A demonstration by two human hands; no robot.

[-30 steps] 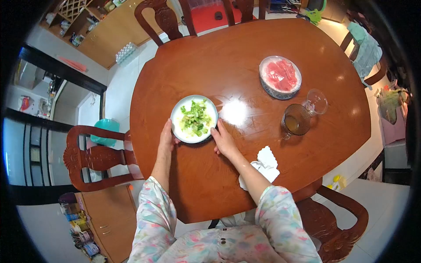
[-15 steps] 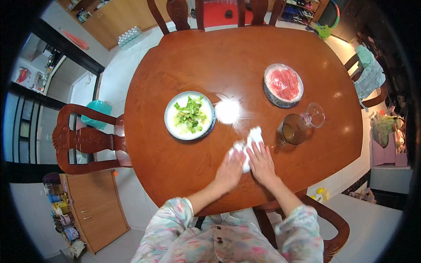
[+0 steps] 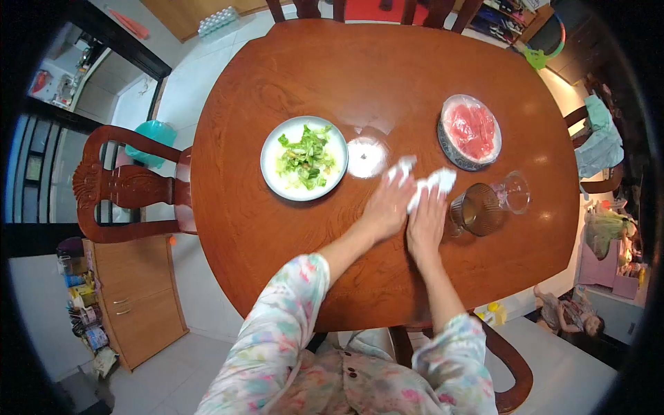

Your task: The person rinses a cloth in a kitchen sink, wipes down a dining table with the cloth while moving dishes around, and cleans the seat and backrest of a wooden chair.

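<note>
Both hands rest on white crumpled tissues (image 3: 434, 184) on the brown wooden table (image 3: 318, 270). My left hand (image 3: 387, 207) presses down on the left part of the tissue, fingertips over it. Close beside it, my right hand (image 3: 426, 225) lies with its fingers stretched forward onto the tissue. To the left of my hands is a plate of chopped green vegetables (image 3: 304, 158). Right of them stands a ribbed glass cup (image 3: 478, 209) with some liquid, next to a clear glass (image 3: 513, 192). Farther back sits a bowl of red meat under clear film (image 3: 472, 130).
A carved wooden chair (image 3: 131, 185) stands at the table's left edge and another (image 3: 508, 353) at the near right. A teal basin (image 3: 153, 142) is on the floor. At the lower right a person (image 3: 570, 311) is partly in view.
Both hands have let go of the plate, taken the tissue, and moved it forward and right across the table. The view has shifted too.
</note>
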